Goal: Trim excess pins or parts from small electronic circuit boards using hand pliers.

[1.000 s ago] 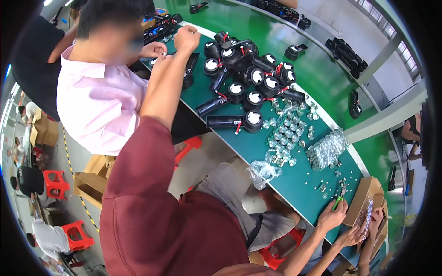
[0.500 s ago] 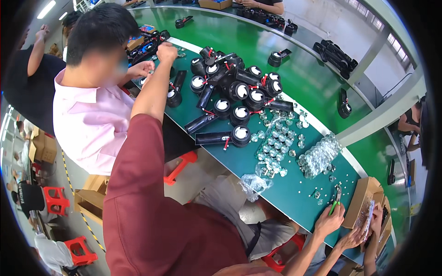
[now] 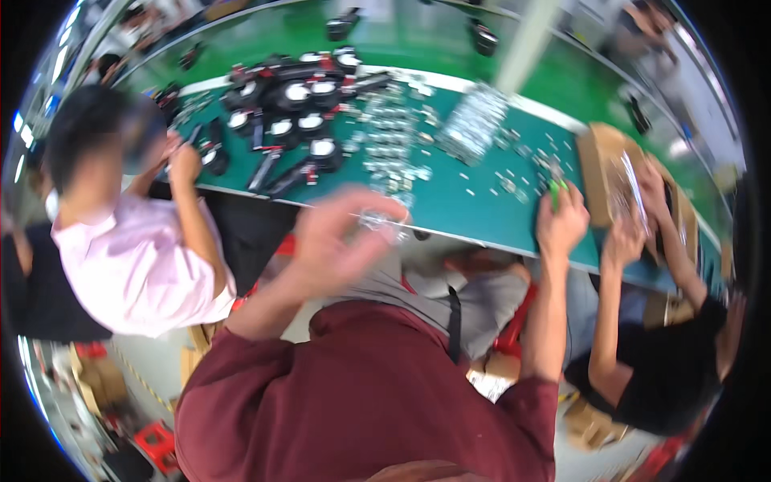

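Observation:
My left hand (image 3: pixel 337 241) is smeared by motion above the table's near edge. Its thumb and fingers look curved and apart, with crumpled clear plastic (image 3: pixel 387 223) showing between and beyond them; I see nothing held. My right hand (image 3: pixel 564 223) is closed around green-handled pliers (image 3: pixel 555 191), whose jaws point away over small scattered parts (image 3: pixel 511 183). Rows of small shiny clear or metallic pieces (image 3: pixel 389 145) lie beyond my left hand. A bundle in clear plastic (image 3: pixel 472 124) stands right of them.
Black round devices with handles (image 3: pixel 312 122) are piled at the table's left. A person in pink (image 3: pixel 144 257) sits left; another in black (image 3: pixel 666 369) works at right with a shiny sheet (image 3: pixel 633 189) over a cardboard box (image 3: pixel 594 169). A post (image 3: pixel 526 52) rises behind.
My left arm has swung back from the far left, beside the person in pink, to the near table edge. The view has turned. The right hand still grips the pliers.

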The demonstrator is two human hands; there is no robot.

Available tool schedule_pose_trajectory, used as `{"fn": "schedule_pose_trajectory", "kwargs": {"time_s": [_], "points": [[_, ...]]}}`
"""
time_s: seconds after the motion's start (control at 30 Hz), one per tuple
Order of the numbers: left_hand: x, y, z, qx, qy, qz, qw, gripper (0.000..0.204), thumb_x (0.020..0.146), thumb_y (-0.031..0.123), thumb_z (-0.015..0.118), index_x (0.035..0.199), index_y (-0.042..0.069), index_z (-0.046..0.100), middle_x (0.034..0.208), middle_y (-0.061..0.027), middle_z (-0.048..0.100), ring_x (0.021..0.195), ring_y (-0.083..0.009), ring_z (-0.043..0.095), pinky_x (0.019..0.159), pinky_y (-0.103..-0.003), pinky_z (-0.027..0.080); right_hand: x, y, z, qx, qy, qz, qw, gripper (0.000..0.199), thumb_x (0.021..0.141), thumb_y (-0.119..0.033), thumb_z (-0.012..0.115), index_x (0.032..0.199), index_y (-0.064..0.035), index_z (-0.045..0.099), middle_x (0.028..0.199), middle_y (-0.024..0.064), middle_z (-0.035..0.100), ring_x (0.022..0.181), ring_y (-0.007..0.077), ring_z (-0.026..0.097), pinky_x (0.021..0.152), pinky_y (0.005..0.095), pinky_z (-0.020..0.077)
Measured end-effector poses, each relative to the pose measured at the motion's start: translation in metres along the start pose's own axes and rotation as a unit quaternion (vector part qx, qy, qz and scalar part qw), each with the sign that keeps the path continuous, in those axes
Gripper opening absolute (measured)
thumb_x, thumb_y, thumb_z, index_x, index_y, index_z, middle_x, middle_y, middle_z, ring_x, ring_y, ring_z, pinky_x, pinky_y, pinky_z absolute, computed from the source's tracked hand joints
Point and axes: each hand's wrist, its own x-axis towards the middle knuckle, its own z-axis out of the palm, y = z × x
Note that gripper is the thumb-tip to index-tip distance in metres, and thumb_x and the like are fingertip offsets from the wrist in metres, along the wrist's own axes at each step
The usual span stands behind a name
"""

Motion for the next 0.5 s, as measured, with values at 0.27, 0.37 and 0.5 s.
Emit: {"fn": "schedule_pose_trajectory", "kwargs": {"time_s": [0.27,0.37,0.5], "points": [[-0.063,-0.151,0.146,0.074,-0.309,-0.177,0.932,0.019,0.085,0.009,0.066,0.101,-0.001,0.069,0.092,-0.0179,0.073,0.090,-0.0333,0.072,0.081,-0.040,0.056,-0.009,0.004,-0.005,0.055,0.006,0.040,0.998,0.028,0.079,-0.010,0.068,0.106,-0.0025,0.071,0.119,0.0154,0.067,0.104,0.0323,0.065,0.092,0.0448,0.0469],[-0.093,-0.237,0.170,0.153,-0.366,-0.248,0.884,0.026,0.084,0.020,0.066,0.102,0.001,0.070,0.095,-0.0200,0.073,0.091,-0.0376,0.071,0.084,-0.043,0.056,-0.009,0.003,-0.006,0.064,0.007,0.052,0.997,0.031,0.076,-0.009,0.068,0.106,-0.0028,0.071,0.121,0.0150,0.066,0.106,0.0323,0.064,0.092,0.0450,0.0467],[-0.151,-0.320,0.170,0.337,-0.522,-0.263,0.738,0.037,0.086,0.035,0.067,0.101,0.001,0.071,0.100,-0.0161,0.074,0.095,-0.0375,0.071,0.087,-0.046,0.055,-0.011,0.008,0.001,0.071,0.030,0.070,0.995,0.034,0.075,-0.008,0.067,0.107,-0.0017,0.071,0.123,0.0167,0.065,0.113,0.0325,0.061,0.096,0.0473,0.0442]]}}
